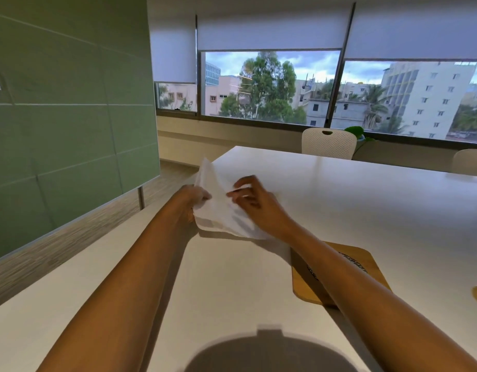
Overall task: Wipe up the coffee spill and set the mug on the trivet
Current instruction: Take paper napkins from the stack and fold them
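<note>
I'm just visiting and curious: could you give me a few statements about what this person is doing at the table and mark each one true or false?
1. Both hands hold a thin white cloth or paper sheet above the white table. True: left hand and right hand both grip it.
2. A mug stands on the wooden board. False: no mug shows; the light wooden board carries only a dark patterned trivet, partly hidden by the right forearm.
3. The board lies under the left forearm. False: it lies under the right one.
4. A white perforated chair stands at the table's far side. True.
</note>
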Available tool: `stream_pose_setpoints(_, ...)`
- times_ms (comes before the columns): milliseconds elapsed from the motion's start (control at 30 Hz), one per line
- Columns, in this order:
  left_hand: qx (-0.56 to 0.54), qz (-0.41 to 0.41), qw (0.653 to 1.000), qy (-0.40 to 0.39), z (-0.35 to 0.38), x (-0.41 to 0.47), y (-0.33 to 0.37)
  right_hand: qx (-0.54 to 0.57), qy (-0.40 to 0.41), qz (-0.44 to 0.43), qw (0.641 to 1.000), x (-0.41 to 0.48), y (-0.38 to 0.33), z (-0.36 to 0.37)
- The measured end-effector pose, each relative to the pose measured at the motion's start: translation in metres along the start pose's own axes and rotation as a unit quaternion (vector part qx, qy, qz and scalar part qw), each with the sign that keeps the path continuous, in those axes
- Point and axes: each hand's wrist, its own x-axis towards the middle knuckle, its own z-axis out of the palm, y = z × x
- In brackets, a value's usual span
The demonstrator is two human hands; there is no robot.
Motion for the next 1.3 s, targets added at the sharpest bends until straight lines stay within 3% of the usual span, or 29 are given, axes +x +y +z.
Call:
stream_pose_setpoints(133,-0.066,0.069,0.994,-0.047,-0.004,-0.024,0.033,0.070,0.146,0.167,0.973,0.006,0.017,-0.037)
stream_pose_setpoints(200,-0.077,0.104,0.988,-0.082,-0.007,-0.037,0.049,0.210,0.156,0.289,0.921,0.004,0.025,-0.052)
stream_pose_setpoints(267,-0.108,0.128,0.980,-0.108,-0.007,-0.048,0.063,0.335,0.139,0.357,0.861,-0.001,0.026,-0.062)
stream_pose_setpoints(400,-0.159,0.131,0.969,-0.136,-0.002,-0.059,0.078,0.492,0.098,0.393,0.771,-0.008,0.022,-0.070)
stream_pose_setpoints(500,-0.151,0.113,0.974,-0.128,0.001,-0.060,0.082,0.560,0.073,0.360,0.742,-0.014,0.016,-0.076)
stream_pose_setpoints(600,-0.162,0.084,0.975,-0.127,0.005,-0.060,0.078,0.517,0.095,0.353,0.774,-0.021,0.007,-0.087)
stream_pose_setpoints(767,-0.064,0.056,0.992,-0.088,0.017,-0.070,0.067,0.304,0.146,0.367,0.867,-0.038,-0.009,-0.110)
stream_pose_setpoints(867,-0.024,0.073,0.995,-0.066,0.036,-0.084,0.066,0.109,0.205,0.360,0.904,-0.049,-0.015,-0.122)
stream_pose_setpoints(967,-0.052,0.099,0.991,-0.071,0.069,-0.105,0.064,-0.078,0.269,0.307,0.910,-0.061,-0.022,-0.128)
stream_pose_setpoints(1100,-0.065,0.150,0.982,-0.098,0.124,-0.143,0.059,-0.117,0.266,0.231,0.928,-0.085,-0.037,-0.135)
stream_pose_setpoints(1300,-0.148,0.166,0.968,-0.120,0.187,-0.201,0.063,-0.062,0.145,0.212,0.964,-0.131,-0.056,-0.152)
